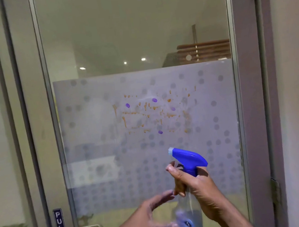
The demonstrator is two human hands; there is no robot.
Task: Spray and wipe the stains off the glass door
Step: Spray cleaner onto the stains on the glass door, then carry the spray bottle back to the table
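Head view: right hand [194,186] grips spray bottle [185,167] below door [111,145] stains [154,112]; left hand [149,219] spread wide beside bottle

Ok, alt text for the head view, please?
A right hand aims a blue-topped spray bottle at orange and purple stains on a frosted glass door. The left hand is open beside the bottle.
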